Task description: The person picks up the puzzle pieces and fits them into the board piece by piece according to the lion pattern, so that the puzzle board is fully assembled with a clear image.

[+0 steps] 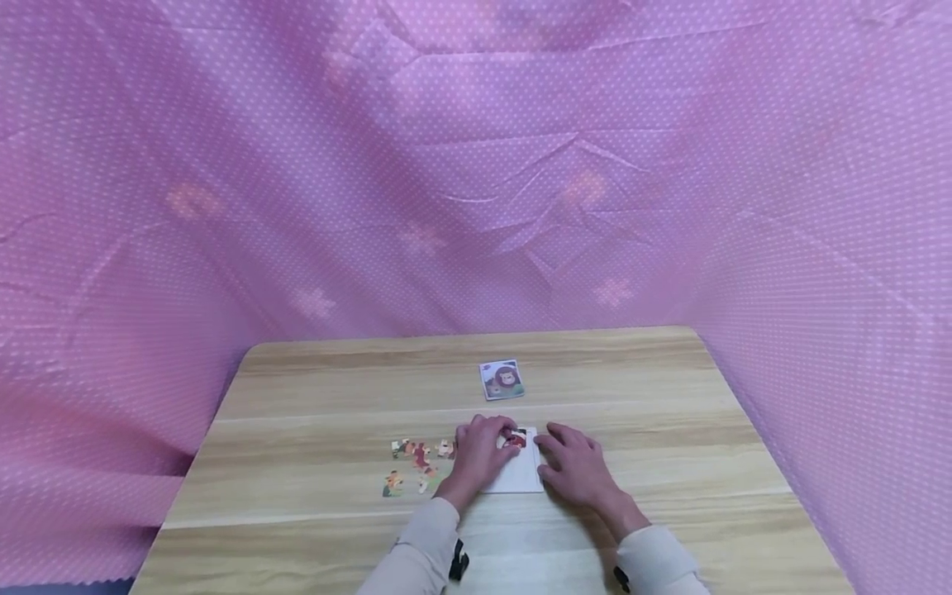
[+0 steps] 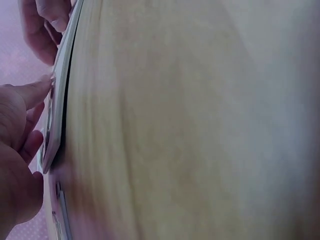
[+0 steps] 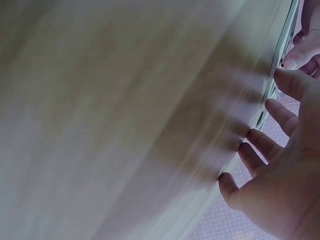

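Observation:
A thin white puzzle board (image 1: 523, 476) lies on the table in front of me in the head view. On its upper part is a dark red puzzle piece (image 1: 516, 439), with the thumb and forefinger of my left hand (image 1: 477, 456) pinching it from the left. The left wrist view catches the board (image 2: 61, 95) nearly edge-on, the thumb (image 2: 36, 92) at its surface. My right hand (image 1: 582, 468) has its fingers spread along the board's right edge. Fingertips (image 3: 256, 136) of that hand touch down beside the board in the right wrist view.
Several loose, colourful puzzle pieces (image 1: 421, 457) lie left of the board, some partly behind my left hand. Beyond the board is a small lion picture (image 1: 502, 380). The wooden table (image 1: 335, 388) is surrounded by pink dotted cloth (image 1: 461, 182).

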{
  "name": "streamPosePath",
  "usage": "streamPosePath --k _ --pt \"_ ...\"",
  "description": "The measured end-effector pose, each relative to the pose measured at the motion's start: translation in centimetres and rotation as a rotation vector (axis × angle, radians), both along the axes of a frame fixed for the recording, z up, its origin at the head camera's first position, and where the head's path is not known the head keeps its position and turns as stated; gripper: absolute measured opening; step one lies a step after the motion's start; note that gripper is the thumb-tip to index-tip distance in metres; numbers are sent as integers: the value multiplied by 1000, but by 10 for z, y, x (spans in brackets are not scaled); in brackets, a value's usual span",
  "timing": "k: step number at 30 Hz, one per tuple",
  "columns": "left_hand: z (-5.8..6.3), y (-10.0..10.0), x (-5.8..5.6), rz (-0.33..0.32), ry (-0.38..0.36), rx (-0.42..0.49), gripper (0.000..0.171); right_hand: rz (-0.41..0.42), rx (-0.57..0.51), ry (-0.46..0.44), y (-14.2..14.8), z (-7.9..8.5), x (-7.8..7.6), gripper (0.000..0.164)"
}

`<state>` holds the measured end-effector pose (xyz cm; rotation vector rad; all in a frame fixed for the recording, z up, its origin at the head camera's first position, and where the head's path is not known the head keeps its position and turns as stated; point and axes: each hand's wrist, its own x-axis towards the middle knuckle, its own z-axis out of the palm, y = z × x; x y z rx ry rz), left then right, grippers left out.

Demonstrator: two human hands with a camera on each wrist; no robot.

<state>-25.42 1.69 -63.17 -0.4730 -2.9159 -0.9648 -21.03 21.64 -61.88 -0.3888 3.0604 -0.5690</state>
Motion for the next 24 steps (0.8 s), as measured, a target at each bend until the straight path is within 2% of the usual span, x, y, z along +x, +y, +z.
streamPosePath --k 4,12,24 --pt "-1 1 0 -6 31 -55 36 -3 1 -15 -1 0 0 50" --pt "1 7 -2 -19 55 -106 36 -12 7 -28 -2 0 -1 50" --pt "1 6 0 -41 36 -146 37 -22 5 -33 -2 -1 0 49"
